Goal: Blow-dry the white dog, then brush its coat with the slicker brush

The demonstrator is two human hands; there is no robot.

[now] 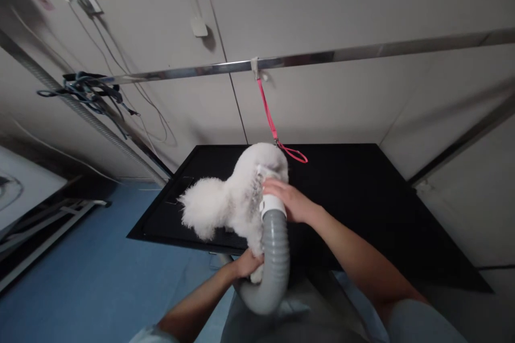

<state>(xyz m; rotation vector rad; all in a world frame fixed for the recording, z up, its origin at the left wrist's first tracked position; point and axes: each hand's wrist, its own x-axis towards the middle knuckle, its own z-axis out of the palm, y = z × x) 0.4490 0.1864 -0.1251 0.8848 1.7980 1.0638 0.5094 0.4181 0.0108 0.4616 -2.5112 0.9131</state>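
Observation:
A fluffy white dog point(251, 185) stands on a black grooming table point(354, 198), its round, bushy head or tail end toward the left. My right hand point(293, 201) is closed around the white nozzle point(273, 203) of a grey ribbed dryer hose point(277, 257), with the nozzle against the dog's side. The hose curves down in front of my body. Lower down, my left hand point(248, 264) is wrapped around one of the dog's legs point(256, 273) at the table's near edge. Part of that leg and the left fingertips are hidden.
Over the table runs a metal bar point(225, 67), from which a pink grooming loop point(267, 110) hangs slack beside the dog. Tangled dark leashes point(90, 91) hang at its left end. Plugged cords point(82, 0) trail down the wall. A white-topped stand point(24, 187) is at left on the blue floor point(100, 262).

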